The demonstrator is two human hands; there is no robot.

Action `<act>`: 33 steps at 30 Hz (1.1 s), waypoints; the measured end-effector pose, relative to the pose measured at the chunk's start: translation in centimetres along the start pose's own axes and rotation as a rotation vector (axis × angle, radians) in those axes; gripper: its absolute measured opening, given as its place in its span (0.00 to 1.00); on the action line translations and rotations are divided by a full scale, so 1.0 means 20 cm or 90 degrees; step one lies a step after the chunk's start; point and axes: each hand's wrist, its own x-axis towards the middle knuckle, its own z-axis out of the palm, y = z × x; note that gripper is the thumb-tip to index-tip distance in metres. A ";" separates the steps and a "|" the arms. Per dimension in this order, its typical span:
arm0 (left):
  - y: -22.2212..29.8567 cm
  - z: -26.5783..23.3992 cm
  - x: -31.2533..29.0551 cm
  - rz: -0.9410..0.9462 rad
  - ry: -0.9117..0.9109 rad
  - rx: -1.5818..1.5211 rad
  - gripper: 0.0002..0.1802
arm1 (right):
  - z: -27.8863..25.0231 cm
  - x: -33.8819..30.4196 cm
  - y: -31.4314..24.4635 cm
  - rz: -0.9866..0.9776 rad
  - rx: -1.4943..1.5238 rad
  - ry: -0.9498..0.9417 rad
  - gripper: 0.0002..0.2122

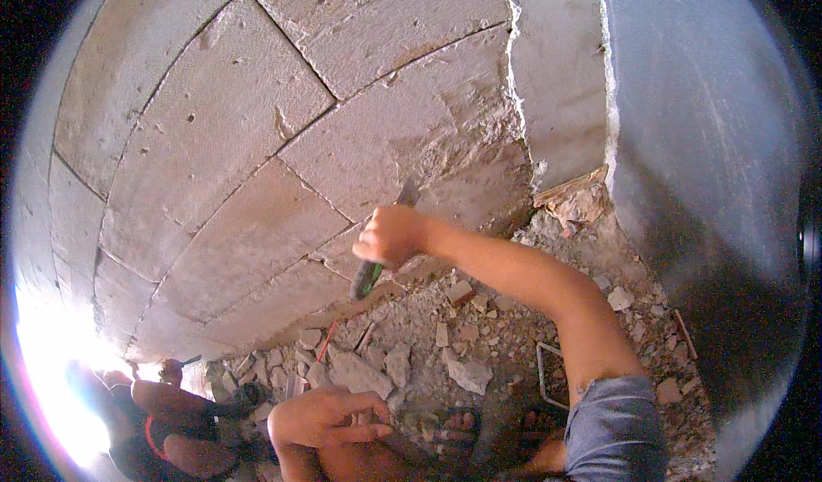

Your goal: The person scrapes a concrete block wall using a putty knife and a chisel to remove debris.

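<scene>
Head view: at the clock's centre, our right hand [394,235] is wrapped around a hand tool [366,282] with a black-and-green handle, its grey blade pointing toward 1 o'clock over the block wall [223,114]; we cannot tell whether it touches. Toward 7 o'clock, our left hand [338,418] has its fingers loosely parted, near rubble [468,372] at 6 o'clock.

The floor [629,264] is rough grit strewn with broken rubble. A large slab [358,374] and a pale stone [468,373] lie among smaller chunks. A red strip [327,342] slants beside the slab. A bent rod [541,372] lies farther right, partly hidden; a thin stick [686,335] lies near the right edge.
</scene>
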 end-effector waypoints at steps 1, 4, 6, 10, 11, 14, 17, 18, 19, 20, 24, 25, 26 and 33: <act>-0.01 0.01 0.00 -0.004 0.003 0.000 0.14 | 0.03 0.03 -0.04 -0.053 0.015 0.017 0.11; -0.07 0.03 0.01 0.012 0.001 0.013 0.13 | -0.01 0.12 -0.17 -0.053 -0.016 -0.018 0.11; -0.06 0.04 0.01 0.007 0.024 0.007 0.13 | -0.02 0.10 -0.10 -0.057 -0.014 -0.020 0.10; -0.05 0.02 0.02 0.003 0.013 -0.001 0.13 | 0.00 -0.03 0.05 -0.006 -0.030 -0.009 0.10; -0.04 0.02 0.03 0.027 0.028 -0.011 0.13 | 0.00 -0.03 0.04 0.015 -0.028 -0.035 0.10; -0.02 0.02 0.01 -0.002 0.021 0.005 0.12 | -0.02 0.06 -0.07 0.004 -0.013 -0.036 0.10; -0.03 0.03 0.03 -0.020 0.023 0.006 0.12 | -0.01 0.13 -0.14 -0.059 0.029 -0.027 0.11; -0.04 0.04 0.03 0.014 0.047 -0.016 0.12 | 0.00 0.14 -0.15 -0.093 0.055 -0.040 0.11; -0.04 0.03 0.03 0.021 0.043 -0.012 0.12 | -0.02 0.10 -0.08 -0.088 0.048 -0.044 0.11; -0.04 0.03 0.03 -0.009 0.030 0.011 0.12 | -0.03 0.02 0.04 -0.028 0.022 -0.064 0.10; 0.00 0.03 0.02 0.037 0.054 0.001 0.12 | -0.02 -0.06 0.05 0.067 0.025 -0.089 0.10; -0.01 0.03 0.02 0.035 0.056 0.003 0.12 | -0.01 -0.04 0.02 0.025 0.009 -0.117 0.10; -0.03 0.03 0.01 0.018 0.035 0.015 0.12 | 0.00 -0.01 -0.02 0.023 0.009 -0.117 0.10; -0.01 0.02 0.04 0.007 0.032 0.040 0.14 | 0.08 0.00 0.05 0.014 0.019 -0.052 0.08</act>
